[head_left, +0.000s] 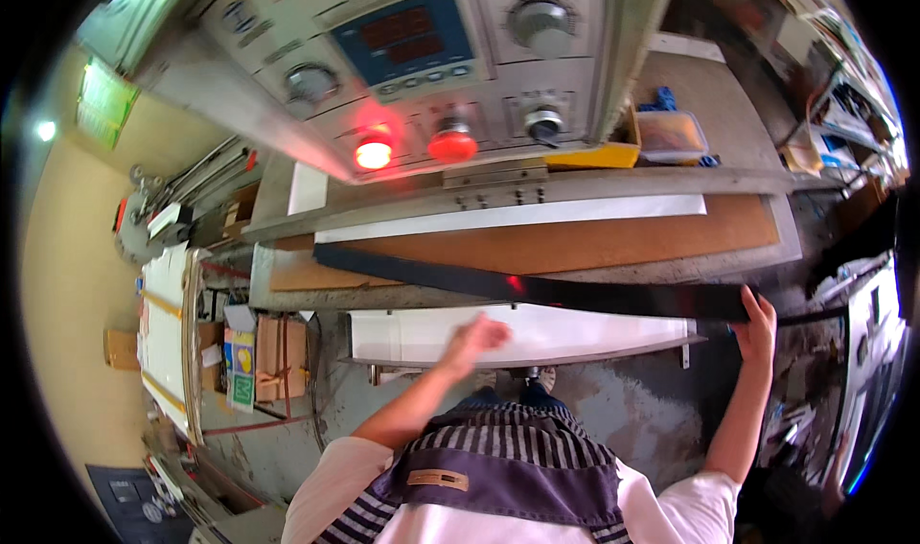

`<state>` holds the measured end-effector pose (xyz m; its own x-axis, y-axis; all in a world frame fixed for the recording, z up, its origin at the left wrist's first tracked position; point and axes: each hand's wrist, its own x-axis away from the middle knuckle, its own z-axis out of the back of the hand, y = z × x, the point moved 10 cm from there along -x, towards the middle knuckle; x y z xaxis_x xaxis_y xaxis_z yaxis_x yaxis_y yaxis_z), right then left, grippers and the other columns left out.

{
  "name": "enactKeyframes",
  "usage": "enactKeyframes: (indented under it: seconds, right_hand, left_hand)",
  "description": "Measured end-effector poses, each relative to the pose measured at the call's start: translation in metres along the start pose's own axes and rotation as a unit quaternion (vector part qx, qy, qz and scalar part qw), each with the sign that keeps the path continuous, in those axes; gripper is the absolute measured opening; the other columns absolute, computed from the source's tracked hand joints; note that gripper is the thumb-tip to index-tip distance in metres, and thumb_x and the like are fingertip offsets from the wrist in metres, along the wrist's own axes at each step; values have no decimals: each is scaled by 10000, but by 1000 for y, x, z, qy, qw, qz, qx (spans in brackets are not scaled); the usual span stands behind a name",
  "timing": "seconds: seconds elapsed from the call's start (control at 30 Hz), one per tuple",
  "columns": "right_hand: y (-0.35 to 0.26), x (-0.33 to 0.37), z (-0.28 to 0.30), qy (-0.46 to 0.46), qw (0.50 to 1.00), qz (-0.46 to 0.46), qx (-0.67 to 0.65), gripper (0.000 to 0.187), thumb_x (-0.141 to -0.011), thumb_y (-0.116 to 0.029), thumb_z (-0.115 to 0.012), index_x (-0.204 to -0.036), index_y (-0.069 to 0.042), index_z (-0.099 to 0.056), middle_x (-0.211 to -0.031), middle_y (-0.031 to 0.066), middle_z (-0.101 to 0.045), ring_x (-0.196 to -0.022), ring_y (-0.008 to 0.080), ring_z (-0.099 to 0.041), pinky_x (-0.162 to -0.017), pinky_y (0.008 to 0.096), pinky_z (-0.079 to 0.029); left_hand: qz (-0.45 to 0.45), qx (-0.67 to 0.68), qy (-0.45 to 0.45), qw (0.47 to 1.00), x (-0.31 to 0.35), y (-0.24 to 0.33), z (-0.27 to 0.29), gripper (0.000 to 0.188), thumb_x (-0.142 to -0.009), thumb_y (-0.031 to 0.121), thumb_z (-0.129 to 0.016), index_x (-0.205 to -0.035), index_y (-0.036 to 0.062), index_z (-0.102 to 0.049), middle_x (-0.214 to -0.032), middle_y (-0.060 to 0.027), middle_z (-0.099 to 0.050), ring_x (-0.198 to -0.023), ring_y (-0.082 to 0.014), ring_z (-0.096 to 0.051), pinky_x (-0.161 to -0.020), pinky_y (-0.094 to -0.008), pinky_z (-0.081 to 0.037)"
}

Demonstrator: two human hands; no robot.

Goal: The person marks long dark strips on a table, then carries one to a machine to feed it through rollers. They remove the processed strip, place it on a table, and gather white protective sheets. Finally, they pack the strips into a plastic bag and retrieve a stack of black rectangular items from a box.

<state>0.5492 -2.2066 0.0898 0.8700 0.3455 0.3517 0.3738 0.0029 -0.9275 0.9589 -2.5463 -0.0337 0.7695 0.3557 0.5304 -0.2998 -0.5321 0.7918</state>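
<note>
A long black flat strip (613, 295) lies slantwise over the front of the machine's table. Its far-left end rests on the brown board (575, 240), and its right end reaches past the table's front edge. My right hand (757, 325) grips that right end, thumb and fingers on either side of it. A small red light spot falls on the strip near its middle. My left hand (473, 341) hangs in front of the table, above a white shelf (585, 338), apart from the strip. Motion smears its fingers, and nothing shows in it.
Above the table hangs a control box (402, 46) with knobs, a lit red lamp and a red button. A metal bar (594, 182) crosses over a white strip (537, 216). A clear plastic tub (671, 136) stands behind at right. Cardboard boxes (282, 357) stand at left.
</note>
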Motion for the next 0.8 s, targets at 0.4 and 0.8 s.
enactKeyframes:
  seconds: [0.4, 0.8]
  right_hand:
    - [-48, 229, 107, 149, 978, 137, -49, 216, -893, -154, -647, -1062, -34, -584, -932, 73, -658, -783, 150, -646, -648, 266, -536]
    - [141, 535, 245, 373, 923, 44, -88, 153, -904, -207, -635, -961, -74, -589, -859, 39, -646, -667, 138, -623, -472, 230, -471]
  left_hand:
    - [-140, 470, 50, 870, 7, 13, 22, 442, -876, 430, -618, -1221, 167, -531, -1237, -129, -575, -1096, -287, -573, -895, -433, -522]
    - [-52, 313, -99, 943, 103, 23, -69, 699, -874, 153, -620, -1453, 245, -239, -1238, -161, -561, -1011, -349, -616, -853, -485, -511]
